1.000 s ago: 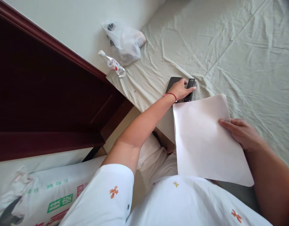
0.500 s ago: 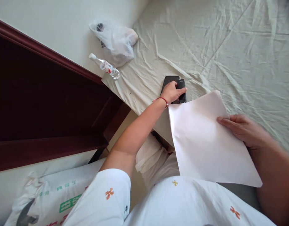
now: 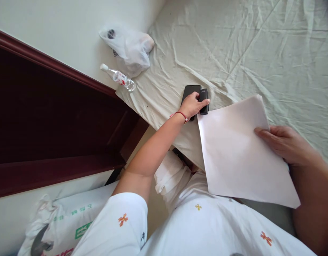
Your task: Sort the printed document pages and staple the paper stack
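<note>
Two hands are in view. The left hand [image 3: 192,105] reaches forward over the bed edge and rests on two dark flat devices: one black phone [image 3: 190,91] and one narrower black device [image 3: 204,99], lying side by side and touching on the sheet. The fingers curl over both items; whether they are gripped or only pressed cannot be determined. One red cord bracelet [image 3: 179,114] sits on the left wrist. The right hand [image 3: 284,144] is closed on the right edge of one white sheet of paper [image 3: 238,156], thumb on top, holding it flat above the lap and the bed edge; the paper's upper left corner lies just beside the narrower device. The hands are well apart. The bed sheet [image 3: 260,53] is pale and wrinkled. Near the wall lie one clear plastic water bottle [image 3: 118,76] on its side and one white plastic bag [image 3: 128,48], both well clear of the hands. One dark wooden frame [image 3: 46,117] occupies the left. One printed sack [image 3: 70,224] lies at lower left.
</note>
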`<state>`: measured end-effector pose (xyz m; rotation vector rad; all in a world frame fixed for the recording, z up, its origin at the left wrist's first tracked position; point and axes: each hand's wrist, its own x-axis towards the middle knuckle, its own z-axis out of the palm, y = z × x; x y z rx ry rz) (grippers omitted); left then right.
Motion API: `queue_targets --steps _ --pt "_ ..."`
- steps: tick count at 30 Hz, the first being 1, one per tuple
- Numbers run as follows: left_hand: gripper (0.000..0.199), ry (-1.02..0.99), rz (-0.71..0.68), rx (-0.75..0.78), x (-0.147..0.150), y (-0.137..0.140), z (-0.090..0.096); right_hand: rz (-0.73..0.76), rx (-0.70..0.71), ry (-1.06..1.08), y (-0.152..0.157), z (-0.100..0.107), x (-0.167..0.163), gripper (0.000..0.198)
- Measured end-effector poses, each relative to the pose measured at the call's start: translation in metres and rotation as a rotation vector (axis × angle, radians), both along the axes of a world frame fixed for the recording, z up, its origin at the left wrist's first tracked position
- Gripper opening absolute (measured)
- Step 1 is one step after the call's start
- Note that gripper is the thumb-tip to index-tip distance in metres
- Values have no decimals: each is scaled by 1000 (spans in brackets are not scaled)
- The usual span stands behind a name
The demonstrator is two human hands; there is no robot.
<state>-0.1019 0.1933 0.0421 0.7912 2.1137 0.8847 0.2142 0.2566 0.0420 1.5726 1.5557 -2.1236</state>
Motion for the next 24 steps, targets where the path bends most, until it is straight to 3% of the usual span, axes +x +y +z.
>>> queue_targets --steps 9,14,19,24 --pt "28 181 -73 -43 0 -5 -2 -3 -40 -35 4 -4 6 26" --pt "41 316 -143 -65 -4 -9 3 -1 -36 -56 6 -3 9 25" --pt "45 626 -238 158 -17 7 -4 -3 -25 -71 7 -3 11 24" --pt "42 645 -406 230 -8 31 -10 8 -51 -66 7 -3 11 24"
